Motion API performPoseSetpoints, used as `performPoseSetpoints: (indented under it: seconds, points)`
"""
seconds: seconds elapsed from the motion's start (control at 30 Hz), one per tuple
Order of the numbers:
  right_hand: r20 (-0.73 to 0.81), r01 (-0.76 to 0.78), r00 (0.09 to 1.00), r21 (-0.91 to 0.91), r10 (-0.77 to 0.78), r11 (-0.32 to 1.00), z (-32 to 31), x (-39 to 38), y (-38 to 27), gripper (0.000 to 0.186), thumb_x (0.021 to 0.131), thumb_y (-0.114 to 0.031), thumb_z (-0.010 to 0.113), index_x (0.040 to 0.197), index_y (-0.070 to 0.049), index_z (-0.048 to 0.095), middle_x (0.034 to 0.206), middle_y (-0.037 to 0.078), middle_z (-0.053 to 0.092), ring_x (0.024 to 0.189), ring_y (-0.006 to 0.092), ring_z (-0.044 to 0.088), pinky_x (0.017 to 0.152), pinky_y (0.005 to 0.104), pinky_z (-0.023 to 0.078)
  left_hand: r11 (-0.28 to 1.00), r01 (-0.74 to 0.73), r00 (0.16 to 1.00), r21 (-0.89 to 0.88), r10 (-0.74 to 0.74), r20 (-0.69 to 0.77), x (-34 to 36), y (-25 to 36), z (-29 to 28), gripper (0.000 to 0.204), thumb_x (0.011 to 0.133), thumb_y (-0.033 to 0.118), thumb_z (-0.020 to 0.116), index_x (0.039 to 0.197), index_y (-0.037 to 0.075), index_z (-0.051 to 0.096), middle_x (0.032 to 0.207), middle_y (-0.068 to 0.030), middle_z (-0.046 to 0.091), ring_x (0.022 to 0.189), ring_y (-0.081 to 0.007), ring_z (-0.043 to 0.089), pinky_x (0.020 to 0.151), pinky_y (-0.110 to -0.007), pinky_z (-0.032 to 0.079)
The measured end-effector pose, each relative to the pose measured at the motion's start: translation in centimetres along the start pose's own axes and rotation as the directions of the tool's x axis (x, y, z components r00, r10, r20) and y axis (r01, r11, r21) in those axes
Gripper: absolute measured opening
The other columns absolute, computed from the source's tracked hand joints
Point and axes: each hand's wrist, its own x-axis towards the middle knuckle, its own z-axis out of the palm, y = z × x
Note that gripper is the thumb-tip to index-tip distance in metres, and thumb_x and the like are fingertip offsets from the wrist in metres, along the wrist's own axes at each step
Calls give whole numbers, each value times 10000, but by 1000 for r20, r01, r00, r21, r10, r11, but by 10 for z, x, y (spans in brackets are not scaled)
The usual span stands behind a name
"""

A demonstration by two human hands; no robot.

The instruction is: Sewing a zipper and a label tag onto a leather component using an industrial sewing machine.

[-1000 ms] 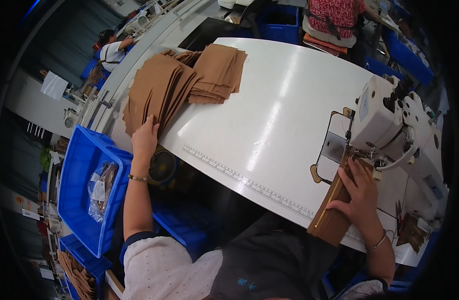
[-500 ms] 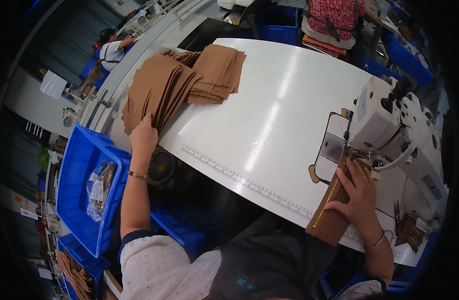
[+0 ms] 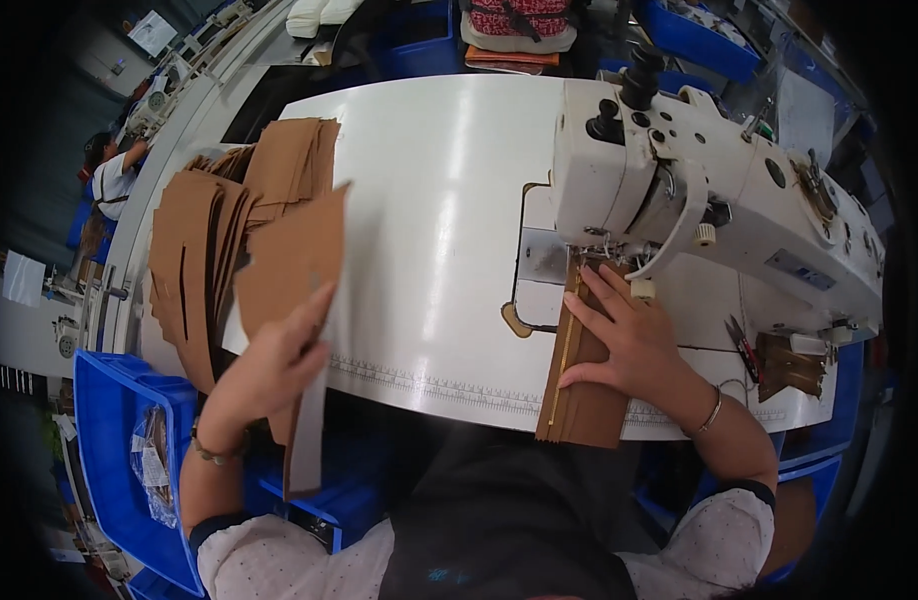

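Observation:
My left hand pinches a single brown cut panel, raised above the table's near left edge; its lower part hangs past the edge and shows a pale underside. Behind it stand a fanned stack of brown panels and a squarer brown stack. On the right, my right hand lies flat, fingers spread, on a brown folded piece with a yellow line along its left side. The far end of that piece sits at the presser foot of the white sewing machine.
A ruler strip runs along the near edge of the white table. Thread snips and a brown scrap bundle lie right of my right hand. A blue bin with a bagged item stands at left. Another person sits far left.
My left hand has drawn one panel off the fanned stack and brought it toward me and right. My right hand stays on the piece at the machine. The whole view has turned rightward.

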Motion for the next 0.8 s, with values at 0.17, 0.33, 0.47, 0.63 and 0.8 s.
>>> performPoseSetpoints:
  seconds: [0.17, 0.33, 0.47, 0.63, 0.8]
  points:
    - [-56, 31, 998, 14, -31, 999, 0, -1, 2, 890, 682, -715, 766, 1307, -88, 680, 1470, 191, 554, 1378, 392, 521, 905, 475, 507, 883, -58, 832, -466, 301, 466, 17, 63, 70, 687, 982, 59, 526, 1594, -49, 234, 1063, -268, 638, 919, -345, 670, 869, -377, 516]
    - [-68, 21, 997, -62, -25, 998, 11, -3, 7, 657, 782, -535, 776, 1259, -94, 684, 1323, 143, 625, 1206, 341, 598, 955, 490, 502, 728, -47, 737, -684, 487, 469, 33, 109, 112, 712, 1020, 93, 485, 1629, -19, 134, 1082, -230, 603, 922, -320, 634, 882, -350, 498]
    - [-322, 95, 945, 106, -56, 990, 21, -4, 7, 460, 844, -402, 732, 1199, -113, 707, 1174, 89, 699, 1038, 314, 675, 941, 459, 510, 771, -167, 712, -615, 525, 465, 61, 114, 121, 594, 1045, 183, 528, 1574, 0, 330, 1114, -217, 615, 927, -327, 648, 882, -383, 517]
    - [-144, 67, 988, 69, -56, 995, 11, -7, 9, 513, 827, -446, 733, 1199, -94, 702, 1214, 96, 693, 1108, 316, 652, 950, 480, 492, 612, -730, 643, 304, 765, 4, 109, 88, 140, 643, 1005, 314, 623, 1550, 38, 424, 1427, -181, 564, 1332, -362, 548, 1127, -515, 404]
    - [-114, 37, 993, 162, -18, 986, 2, -1, 5, 597, 814, -510, 735, 1214, -70, 694, 1256, 117, 680, 1173, 332, 623, 1018, 519, 449, 879, -457, 889, 134, 455, 47, 89, 83, 172, 684, 1013, 281, 603, 1574, -7, 339, 1637, -207, 343, 1514, -420, 321, 1218, -590, 242]
